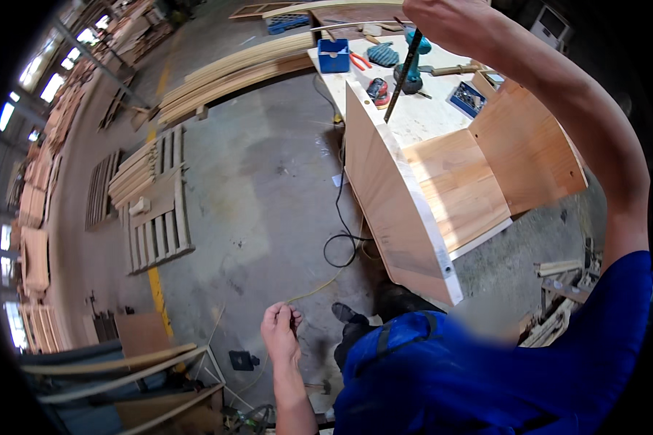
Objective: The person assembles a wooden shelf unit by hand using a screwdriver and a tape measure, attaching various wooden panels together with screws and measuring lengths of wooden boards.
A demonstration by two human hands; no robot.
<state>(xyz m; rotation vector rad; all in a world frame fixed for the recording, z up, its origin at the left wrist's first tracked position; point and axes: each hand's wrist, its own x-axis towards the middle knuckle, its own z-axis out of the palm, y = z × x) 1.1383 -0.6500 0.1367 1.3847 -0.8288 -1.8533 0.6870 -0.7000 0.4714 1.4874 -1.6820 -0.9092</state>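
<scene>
My right hand (446,13) is raised at the top, closed around a long, thin, dark rod-like tool (403,78). The tool slants down, its lower tip at the top edge of an upright wooden panel (395,203). This panel joins a flat board (457,174) and a second upright panel (526,145), forming an open wooden frame on the pale worktable (432,122). Low in front of my body, my left hand (281,326) hangs over the floor with fingers curled into a pinch. Whatever lies between those fingers is too small to tell.
On the table are a teal cordless drill (411,72), a blue bin (334,58), red-handled pliers (359,61), a glove (383,54) and a tray of screws (468,99). A black cable (326,250) loops on the floor. Pallets (152,232) and stacked boards (232,76) stand left.
</scene>
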